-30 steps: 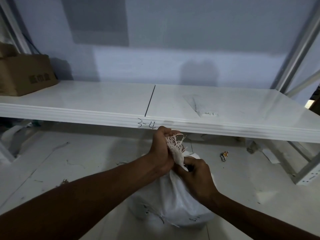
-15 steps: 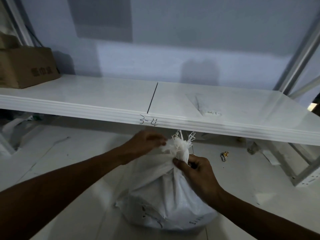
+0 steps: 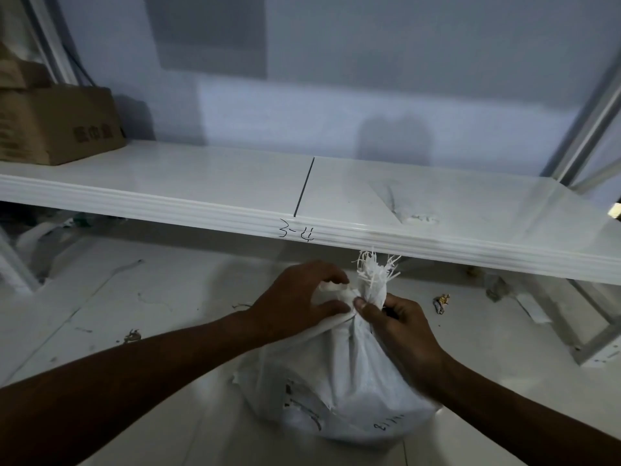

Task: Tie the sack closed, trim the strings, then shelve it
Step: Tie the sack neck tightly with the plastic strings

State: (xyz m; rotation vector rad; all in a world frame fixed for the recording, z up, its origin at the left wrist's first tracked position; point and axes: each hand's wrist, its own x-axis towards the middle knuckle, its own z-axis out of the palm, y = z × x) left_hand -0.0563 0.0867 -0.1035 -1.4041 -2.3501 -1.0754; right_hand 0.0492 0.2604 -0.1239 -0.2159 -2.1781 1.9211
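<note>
**A:** Sack [image 3: 336, 381] on the floor [image 3: 168, 314] before us: which step?

**B:** Tying, we judge. Our right hand [image 3: 400, 327] pinches its gathered neck [image 3: 368, 306]; our left hand [image 3: 295, 297] grips a loose fold beside it.

**A:** Next?

**B:** We must cinch a knot under the frayed strings [image 3: 376, 269], then trim. Beyond waits the shelf [image 3: 201, 183] marked 3-4.
</note>
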